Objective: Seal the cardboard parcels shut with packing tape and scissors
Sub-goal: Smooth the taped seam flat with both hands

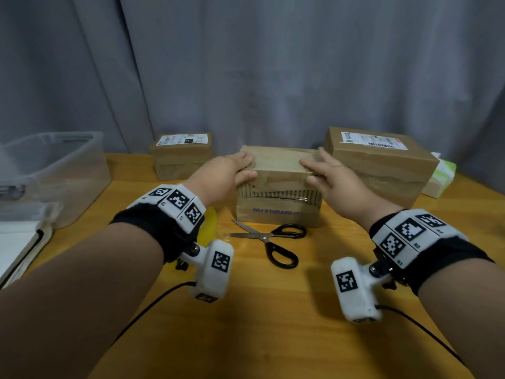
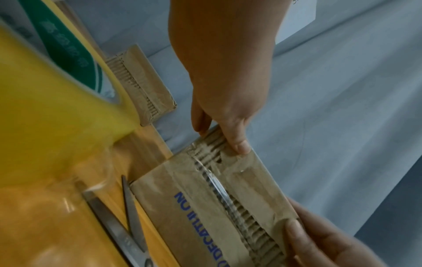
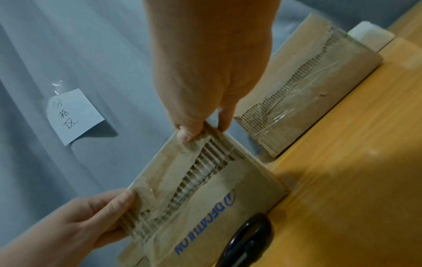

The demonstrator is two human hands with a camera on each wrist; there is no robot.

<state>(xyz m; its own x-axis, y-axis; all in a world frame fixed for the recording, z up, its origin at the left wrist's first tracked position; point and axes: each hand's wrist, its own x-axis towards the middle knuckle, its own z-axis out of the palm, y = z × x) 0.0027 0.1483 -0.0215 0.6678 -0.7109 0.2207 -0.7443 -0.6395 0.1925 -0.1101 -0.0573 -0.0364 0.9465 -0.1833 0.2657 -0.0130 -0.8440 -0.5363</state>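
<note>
A: Where's the parcel being worked on?

B: The middle parcel point(image 1: 278, 187) sits on the wooden tabletop point(image 1: 273, 310), between a small parcel point(image 1: 181, 155) far left and a large parcel point(image 1: 379, 162) to the right. Its near face shows torn corrugation and blue lettering.

A: And the hands?

B: The left hand point(image 1: 222, 177) holds the parcel's left end, fingers lying over the top edge and thumb pressed on the near face. The right hand point(image 1: 332, 177) mirrors it at the right end, fingers on top, thumb on the front. Each hand's grip is closed on the parcel, thumb against fingers.

A: Tools?

B: The scissors point(image 1: 273, 239), black-handled, lie on the tabletop just near of the parcel, blades apart and pointing left. A yellowish tape roll point(image 2: 45, 112) lies under the left wrist, left of the scissors; the left wrist view shows it large and blurred.

A: Anything else?

B: A clear plastic bin point(image 1: 52, 173) at far left with an open notebook point(image 1: 19, 247) near it, a tissue pack point(image 1: 440, 176) right of the large parcel, a grey curtain point(image 1: 273, 64) behind.
</note>
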